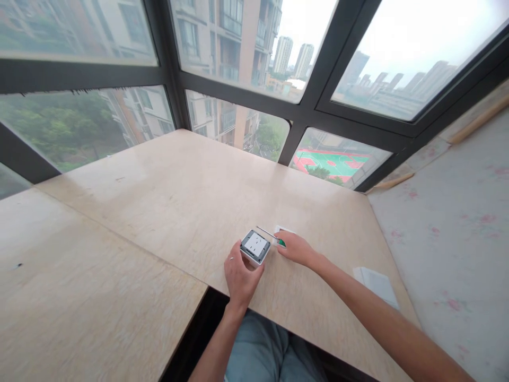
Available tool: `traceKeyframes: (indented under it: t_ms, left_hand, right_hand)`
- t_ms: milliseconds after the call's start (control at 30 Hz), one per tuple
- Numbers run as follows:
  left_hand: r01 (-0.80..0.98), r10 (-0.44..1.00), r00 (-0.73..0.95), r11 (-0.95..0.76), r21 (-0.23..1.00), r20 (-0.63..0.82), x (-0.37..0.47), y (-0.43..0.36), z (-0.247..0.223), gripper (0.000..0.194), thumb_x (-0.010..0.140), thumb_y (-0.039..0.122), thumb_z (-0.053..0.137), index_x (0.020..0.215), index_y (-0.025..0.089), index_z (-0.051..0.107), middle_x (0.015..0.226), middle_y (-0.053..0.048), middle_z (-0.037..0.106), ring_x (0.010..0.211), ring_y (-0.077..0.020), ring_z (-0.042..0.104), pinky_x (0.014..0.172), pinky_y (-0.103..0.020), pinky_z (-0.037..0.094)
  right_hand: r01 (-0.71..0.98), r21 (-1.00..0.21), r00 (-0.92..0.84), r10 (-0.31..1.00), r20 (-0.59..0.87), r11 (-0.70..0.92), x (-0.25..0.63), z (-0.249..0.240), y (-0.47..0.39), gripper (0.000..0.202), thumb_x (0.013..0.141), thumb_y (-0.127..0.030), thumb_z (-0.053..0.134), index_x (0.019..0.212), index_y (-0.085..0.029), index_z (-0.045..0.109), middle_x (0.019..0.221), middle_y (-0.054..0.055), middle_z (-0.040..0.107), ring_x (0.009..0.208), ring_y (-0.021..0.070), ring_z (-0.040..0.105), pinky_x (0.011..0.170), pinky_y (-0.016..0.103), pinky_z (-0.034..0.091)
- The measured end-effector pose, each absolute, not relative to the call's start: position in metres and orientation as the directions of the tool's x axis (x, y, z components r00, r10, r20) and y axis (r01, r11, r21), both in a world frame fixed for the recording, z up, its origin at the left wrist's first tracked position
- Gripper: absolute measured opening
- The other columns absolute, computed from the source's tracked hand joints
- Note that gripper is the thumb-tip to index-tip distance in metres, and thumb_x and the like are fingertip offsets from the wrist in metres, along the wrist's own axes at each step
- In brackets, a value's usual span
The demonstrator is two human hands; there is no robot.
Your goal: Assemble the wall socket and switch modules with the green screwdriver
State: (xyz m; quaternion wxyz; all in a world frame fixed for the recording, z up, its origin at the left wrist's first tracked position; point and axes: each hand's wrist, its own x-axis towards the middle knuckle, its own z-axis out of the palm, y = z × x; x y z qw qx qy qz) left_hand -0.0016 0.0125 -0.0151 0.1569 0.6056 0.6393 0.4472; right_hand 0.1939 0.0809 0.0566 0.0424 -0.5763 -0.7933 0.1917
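Observation:
My left hand (239,276) grips a small square wall socket (255,246), white on its face with a grey frame, and holds it on the plywood table (167,196). My right hand (295,248) is closed on a screwdriver (270,235) with a green handle; its thin metal shaft points left over the socket's far edge. A small white piece (284,229) lies flat on the table just behind my right hand, partly hidden by it.
A white flat box or paper pad (377,285) lies near the table's right edge. A floral-covered surface (457,223) borders the table on the right. Dark-framed windows (306,114) close off the far side. A second plywood board (79,297) adjoins at the left.

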Motion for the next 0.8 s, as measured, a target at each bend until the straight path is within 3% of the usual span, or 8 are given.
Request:
traceKeyframes:
  t_ms: [167,300,433,533,633,733,800]
  left_hand:
    - [0.651,0.931,-0.113,-0.196,0.733,0.348,-0.008,0.011,-0.016,0.086,0.073,0.030,0.079,0.145,0.015,0.035,0.140,-0.022,0.058,0.128,-0.0391,0.058,0.107,-0.057,0.044]
    - [0.626,0.938,0.034,-0.290,0.724,0.346,-0.019,0.012,-0.020,0.087,0.071,0.026,0.077,0.146,0.016,0.035,0.142,-0.021,0.056,0.133,-0.0398,0.053,0.113,-0.061,0.037]
    - [0.533,0.957,0.166,-0.291,0.795,0.239,-0.037,0.016,-0.029,0.090,0.071,0.026,0.074,0.150,0.017,0.032,0.149,-0.021,0.049,0.140,-0.0396,0.046,0.116,-0.060,0.036]
    - [0.436,0.948,0.253,-0.290,0.852,0.194,-0.057,0.025,-0.035,0.089,0.075,0.022,0.067,0.154,0.017,0.027,0.158,-0.020,0.038,0.148,-0.0364,0.036,0.120,-0.058,0.032]
    - [0.413,0.971,0.130,-0.235,0.880,0.199,-0.078,0.034,-0.034,0.080,0.079,0.017,0.059,0.153,0.017,0.031,0.161,-0.018,0.034,0.153,-0.0344,0.025,0.123,-0.058,0.024]
    - [0.429,0.981,-0.123,-0.086,0.899,0.153,-0.086,0.034,-0.023,0.067,0.084,0.020,0.057,0.149,0.016,0.038,0.153,-0.019,0.045,0.147,-0.0341,0.038,0.121,-0.058,0.030]
    - [0.451,0.968,-0.177,-0.080,0.889,0.177,-0.078,0.027,-0.013,0.066,0.088,0.032,0.060,0.148,0.016,0.038,0.148,-0.019,0.050,0.142,-0.0339,0.045,0.118,-0.057,0.037]
  right_hand:
    - [0.879,-0.444,-0.239,0.966,-0.101,0.172,0.190,0.080,0.055,0.025,0.091,-0.033,0.054,0.106,-0.018,0.067,0.102,0.010,0.072,0.092,0.0237,0.065,0.082,0.034,0.049]
    - [0.848,-0.521,-0.196,0.971,-0.134,0.099,0.196,0.103,0.029,0.036,0.089,-0.028,0.051,0.122,-0.019,0.063,0.097,0.006,0.073,0.068,0.0180,0.067,0.068,0.032,0.053]
    - [0.799,-0.600,-0.184,0.970,-0.161,0.052,0.206,0.121,0.004,0.051,0.078,-0.017,0.055,0.128,-0.020,0.063,0.118,0.010,0.072,0.102,0.0255,0.069,0.090,0.040,0.052]
    - [0.760,-0.649,-0.178,0.973,-0.150,0.039,0.211,0.132,-0.010,0.054,0.081,-0.023,0.059,0.134,-0.021,0.061,0.122,0.010,0.069,0.104,0.0259,0.067,0.093,0.042,0.052]
    - [0.722,-0.682,-0.171,0.985,-0.012,0.117,0.212,0.140,-0.017,0.044,0.085,-0.030,0.062,0.129,-0.025,0.065,0.115,0.008,0.069,0.100,0.0233,0.067,0.088,0.038,0.053]
    - [0.712,-0.676,-0.116,0.981,0.154,0.190,0.211,0.143,-0.018,0.035,0.086,-0.034,0.066,0.120,-0.026,0.070,0.109,0.007,0.069,0.100,0.0231,0.067,0.088,0.037,0.052]
    - [0.707,-0.676,-0.065,0.971,0.231,0.208,0.209,0.144,-0.016,0.035,0.085,-0.037,0.071,0.117,-0.025,0.070,0.105,0.006,0.070,0.096,0.0234,0.068,0.087,0.038,0.053]
